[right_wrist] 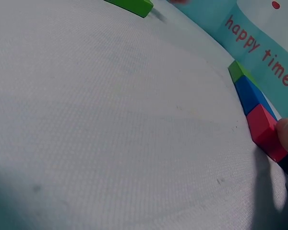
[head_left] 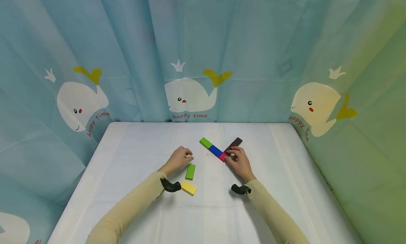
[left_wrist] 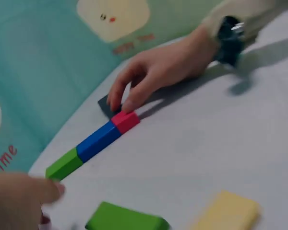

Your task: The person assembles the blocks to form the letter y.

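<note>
On the white table, a green block [head_left: 205, 142], a blue block [head_left: 215, 150] and a pinkish-red block [head_left: 223, 156] lie end to end in a slanting row. A black block [head_left: 233, 144] runs off at an angle from the red end. My right hand [head_left: 240, 163] pinches at the red block, its thumb on the red face and a fingertip by the black block, as the right wrist view shows. My left hand [head_left: 179, 158] hovers with loosely bent fingers and nothing in them. Just below it lies a second green block [head_left: 190, 172], with a yellow block [head_left: 189, 188] nearer me.
A light blue curtain [head_left: 133, 43] printed with white whales hangs behind and beside the table [head_left: 142, 138]. Black wrist straps [head_left: 170, 185] sit over both pale sleeves [head_left: 133, 205]. The left forearm passes close beside the yellow block.
</note>
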The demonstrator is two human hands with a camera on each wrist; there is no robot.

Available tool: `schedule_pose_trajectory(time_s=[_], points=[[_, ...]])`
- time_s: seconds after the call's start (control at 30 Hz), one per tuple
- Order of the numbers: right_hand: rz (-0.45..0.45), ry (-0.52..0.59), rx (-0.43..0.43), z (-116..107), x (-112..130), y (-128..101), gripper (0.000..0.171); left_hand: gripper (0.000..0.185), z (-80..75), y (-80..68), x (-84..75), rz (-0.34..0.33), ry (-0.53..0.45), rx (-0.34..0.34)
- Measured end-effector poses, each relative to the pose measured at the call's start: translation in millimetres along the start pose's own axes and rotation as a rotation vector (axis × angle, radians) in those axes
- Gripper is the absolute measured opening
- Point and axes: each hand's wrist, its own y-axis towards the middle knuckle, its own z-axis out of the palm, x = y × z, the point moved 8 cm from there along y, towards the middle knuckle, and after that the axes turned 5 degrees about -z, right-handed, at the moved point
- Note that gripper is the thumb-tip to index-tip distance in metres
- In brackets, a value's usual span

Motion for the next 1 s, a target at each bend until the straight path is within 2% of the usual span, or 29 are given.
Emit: schedule_pose_trajectory(time_s=[0.07,0.13,0.27,0.47,0.6,0.7,0.9,1.0], points=[[0.003,-0.003,-0.003,-2,-1,0,0.03,0.028,-0.7,-14.4,5.5,-0.029,0.046,0.028],[0.005,-0.006,-0.021,-5,-1,1,0.029,0.035,1.4,-24.9,7.4,-0.018,0.073,0.062],[0.026,0.001,-0.03,-7,-5,1,0.029,0.049,10.3,-35.6,3.7,0.097,0.073,0.152],[0.023,0.007,-0.004,-1,-5,-1,0.03,0.053,25.3,-35.8,-4.0,0.242,0.071,0.294],[0.011,0.006,-0.011,1,-4,-2,0.029,0.051,37.5,-34.1,-9.8,0.304,0.067,0.332],[0.002,0.005,-0.017,1,-3,-3,0.028,0.052,48.4,-38.4,-14.4,0.347,0.058,0.362],[0.001,0.002,-0.016,2,-1,-2,0.029,0.052,58.8,-57.7,-18.8,0.399,0.077,0.381],[0.004,-0.001,-0.013,1,0,-3,0.028,0.051,60.3,-69.5,-19.1,0.407,0.078,0.425]])
